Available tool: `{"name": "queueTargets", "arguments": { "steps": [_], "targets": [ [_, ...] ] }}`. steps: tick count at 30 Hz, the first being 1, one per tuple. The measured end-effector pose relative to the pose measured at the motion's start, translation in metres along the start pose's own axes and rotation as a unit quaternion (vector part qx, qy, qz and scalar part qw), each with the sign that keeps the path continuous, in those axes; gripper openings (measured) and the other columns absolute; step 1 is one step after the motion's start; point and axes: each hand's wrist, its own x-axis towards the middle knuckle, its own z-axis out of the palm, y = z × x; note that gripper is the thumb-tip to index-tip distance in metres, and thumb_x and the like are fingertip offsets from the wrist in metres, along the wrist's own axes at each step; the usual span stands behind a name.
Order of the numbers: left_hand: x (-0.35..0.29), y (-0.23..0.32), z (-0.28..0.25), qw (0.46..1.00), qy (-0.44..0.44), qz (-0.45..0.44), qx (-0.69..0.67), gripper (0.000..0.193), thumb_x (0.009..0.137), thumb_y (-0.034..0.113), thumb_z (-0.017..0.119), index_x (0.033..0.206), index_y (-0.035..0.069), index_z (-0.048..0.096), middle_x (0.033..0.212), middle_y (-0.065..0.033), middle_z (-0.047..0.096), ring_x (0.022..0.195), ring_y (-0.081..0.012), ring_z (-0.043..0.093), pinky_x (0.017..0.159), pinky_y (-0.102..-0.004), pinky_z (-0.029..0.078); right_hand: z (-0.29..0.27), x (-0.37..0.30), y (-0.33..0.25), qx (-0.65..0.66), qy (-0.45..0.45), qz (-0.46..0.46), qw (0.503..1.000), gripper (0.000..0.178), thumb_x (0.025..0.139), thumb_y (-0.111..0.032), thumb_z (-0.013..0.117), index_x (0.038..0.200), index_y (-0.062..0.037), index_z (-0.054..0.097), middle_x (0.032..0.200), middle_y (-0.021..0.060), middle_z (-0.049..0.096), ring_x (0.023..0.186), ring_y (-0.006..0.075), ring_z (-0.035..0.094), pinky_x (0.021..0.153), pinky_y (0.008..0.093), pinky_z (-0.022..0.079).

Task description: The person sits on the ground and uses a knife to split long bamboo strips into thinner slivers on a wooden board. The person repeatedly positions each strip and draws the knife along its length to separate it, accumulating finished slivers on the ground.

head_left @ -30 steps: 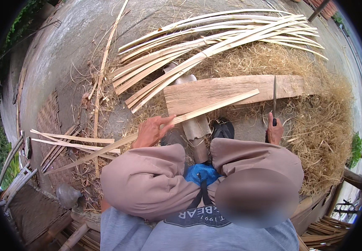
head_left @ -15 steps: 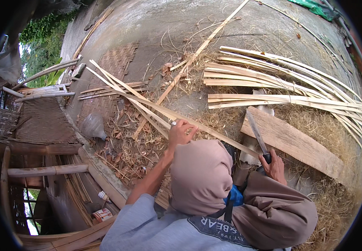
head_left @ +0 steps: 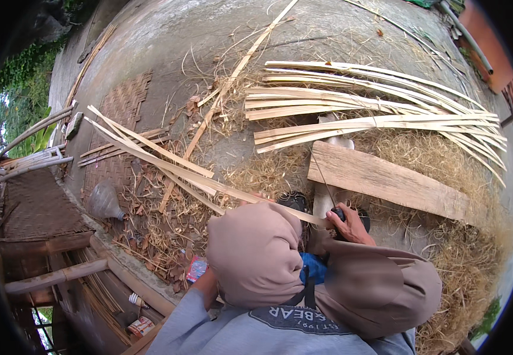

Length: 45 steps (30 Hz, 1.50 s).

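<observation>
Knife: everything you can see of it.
The knife has a black handle, grasped in the right hand, and a long, slim, dark-looking blade, probably metal, seen nearly edge-on. It points up and leftward in view, overlapping the wooden board near its left end; whether they touch is unclear.

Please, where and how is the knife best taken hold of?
Probably by its black handle, coming from the picture's lower right, as the right grip does: the thin blade points the other way, toward the upper left.
</observation>
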Motion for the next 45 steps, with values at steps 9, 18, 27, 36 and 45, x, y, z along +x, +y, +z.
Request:
{"name": "queueTargets", "arguments": {
  "steps": [9,18,27,36,45],
  "targets": [
    [0.058,0.073,-0.076,0.995,0.023,0.044,-0.084,0.053,0.105,0.023,0.066,0.153,0.019,0.042,0.125,-0.005,0.061,0.103,-0.0215,0.069,0.093,-0.0408,0.063,-0.013,-0.018,0.018,0.077,0.027,0.031,0.996,0.045,0.101,-0.044,0.07,0.106,0.0012,0.068,0.09,0.0135,0.078,0.084,0.0236,0.076,0.077,0.0365,0.057],
    [0.118,0.08,-0.272,0.961,0.227,-0.134,-0.088,0.047,0.103,0.022,0.067,0.147,0.013,0.052,0.14,-0.0066,0.064,0.123,-0.0269,0.064,0.1,-0.0472,0.055,0.0,-0.029,0.047,0.192,0.177,0.058,0.963,0.037,0.1,-0.036,0.073,0.101,0.0004,0.068,0.083,0.0115,0.077,0.072,0.0177,0.071,0.068,0.0328,0.056],
    [0.188,0.102,0.022,0.741,0.134,0.378,0.539,0.045,0.104,0.026,0.063,0.142,0.003,0.058,0.138,-0.0217,0.063,0.127,-0.0402,0.059,0.108,-0.0491,0.047,-0.01,-0.046,0.074,0.257,0.378,0.151,0.877,0.041,0.098,-0.043,0.076,0.1,-0.0028,0.067,0.072,0.0047,0.069,0.059,0.0106,0.062,0.054,0.029,0.048],
    [0.242,0.116,0.102,0.633,-0.039,0.369,0.68,0.029,0.099,0.023,0.07,0.121,0.006,0.065,0.121,-0.0194,0.064,0.105,-0.0405,0.066,0.086,-0.05,0.053,-0.01,-0.072,0.101,0.255,0.448,0.215,0.829,0.047,0.094,-0.049,0.078,0.098,-0.0038,0.068,0.071,0.0036,0.069,0.057,0.0105,0.062,0.052,0.0294,0.049],
    [0.187,0.178,0.159,0.701,-0.042,0.363,0.612,0.033,0.102,0.035,0.062,0.089,0.004,0.065,0.077,-0.0182,0.065,0.073,-0.036,0.063,0.069,-0.0464,0.049,0.008,-0.073,0.136,0.27,0.482,0.192,0.811,0.046,0.103,-0.051,0.065,0.094,-0.006,0.062,0.068,0.002,0.061,0.052,0.0115,0.056,0.047,0.0294,0.046]
  ]
}}
